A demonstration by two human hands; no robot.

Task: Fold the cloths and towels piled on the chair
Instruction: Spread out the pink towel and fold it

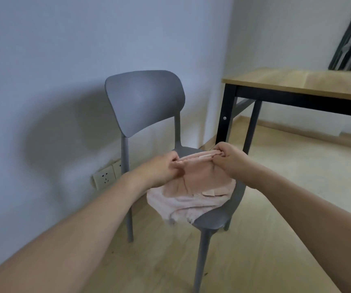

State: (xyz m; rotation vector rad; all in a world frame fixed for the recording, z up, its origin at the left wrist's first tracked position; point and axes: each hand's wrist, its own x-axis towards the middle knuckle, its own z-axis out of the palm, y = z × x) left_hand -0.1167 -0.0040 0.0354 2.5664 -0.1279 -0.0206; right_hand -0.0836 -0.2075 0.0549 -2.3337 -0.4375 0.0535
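On the grey chair [212, 218] seat, the left hand [162, 170] and right hand [231, 159] each pinch the far edge of the peach towel [202, 180], fingers curled, its long axis running left-right between them, equally near both, atop a paler pink cloth [176, 205].

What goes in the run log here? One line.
left hand grips peach towel | right hand grips it | on chair

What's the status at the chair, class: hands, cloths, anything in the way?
Left hand and right hand each pinch the peach cloth's top edge. Paler pink towel heaped beneath on the grey chair. Nothing in the way.
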